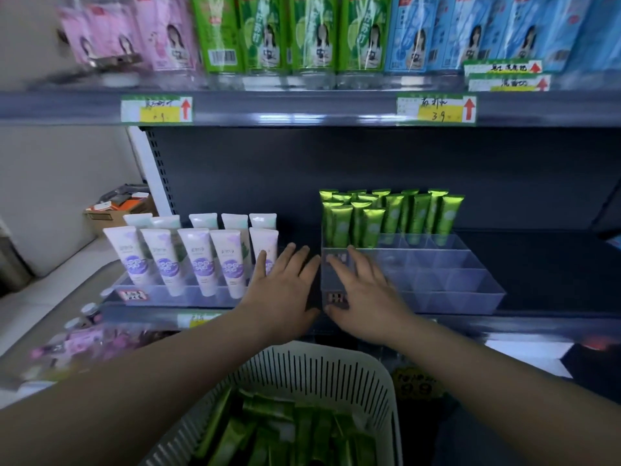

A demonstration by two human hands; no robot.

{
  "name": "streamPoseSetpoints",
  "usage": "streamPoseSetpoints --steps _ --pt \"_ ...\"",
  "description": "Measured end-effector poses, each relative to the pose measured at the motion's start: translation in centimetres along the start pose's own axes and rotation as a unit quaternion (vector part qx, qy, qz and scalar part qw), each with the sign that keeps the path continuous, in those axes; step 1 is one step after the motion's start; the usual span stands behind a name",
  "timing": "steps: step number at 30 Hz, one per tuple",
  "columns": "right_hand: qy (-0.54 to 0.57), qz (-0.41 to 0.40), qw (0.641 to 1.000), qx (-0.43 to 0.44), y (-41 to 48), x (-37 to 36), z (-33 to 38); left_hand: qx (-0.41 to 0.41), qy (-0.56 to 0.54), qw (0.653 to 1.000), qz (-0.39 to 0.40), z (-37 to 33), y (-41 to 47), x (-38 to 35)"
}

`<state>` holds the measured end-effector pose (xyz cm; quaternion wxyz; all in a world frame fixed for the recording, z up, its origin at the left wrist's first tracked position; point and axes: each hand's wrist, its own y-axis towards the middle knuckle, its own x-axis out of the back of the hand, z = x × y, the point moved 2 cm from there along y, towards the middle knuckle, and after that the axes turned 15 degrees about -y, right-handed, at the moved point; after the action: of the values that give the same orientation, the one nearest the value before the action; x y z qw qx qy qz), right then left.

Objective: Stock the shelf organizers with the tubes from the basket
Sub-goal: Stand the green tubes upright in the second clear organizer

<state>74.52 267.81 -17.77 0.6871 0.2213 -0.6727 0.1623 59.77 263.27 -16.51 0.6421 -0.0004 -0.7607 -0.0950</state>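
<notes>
At the far left a cardboard box [111, 213] sits on the floor. Next comes the left organizer [174, 295], a clear tray on the shelf [554, 270]. Ten white tubes [198, 260] stand in it. Five with purple marks are in front and five paler ones are behind.

The left hand [285, 290] lies flat at this tray's right end. Its fingers are straight, its grip is apart and it holds nothing. It is just beside the last white tube, but I cannot tell if it touches.

Close beside it, the right hand [364, 292] rests on the front left corner of the right organizer [453, 285]. Its fingers are spread and its grip is apart too, with nothing in it.

Shiny green tubes [393, 216] stand upright at the back of that tray — more than ten, packed too close to count well. The front rows of little boxes have nothing in them.

The basket tubes [268, 425] lie in the white basket [339, 361]. It is low down between the two arms, nearer the person than either hand. The tubes lie flat in a heap, and their long sides mostly point toward the shelf, some slanted. They are too blurry to count.

Both hands would have to come back and down to reach them — I think neither hand is clearly nearer. In all there are two trays and one basket.
</notes>
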Motion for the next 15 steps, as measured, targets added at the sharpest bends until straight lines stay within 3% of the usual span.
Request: streamPoseSetpoints --steps 15 --pt "0.017 0.088 0.994 0.059 -4.7 -8.2 3.9 0.040 -0.030 0.998 0.026 2.5 -7.3 -7.1"
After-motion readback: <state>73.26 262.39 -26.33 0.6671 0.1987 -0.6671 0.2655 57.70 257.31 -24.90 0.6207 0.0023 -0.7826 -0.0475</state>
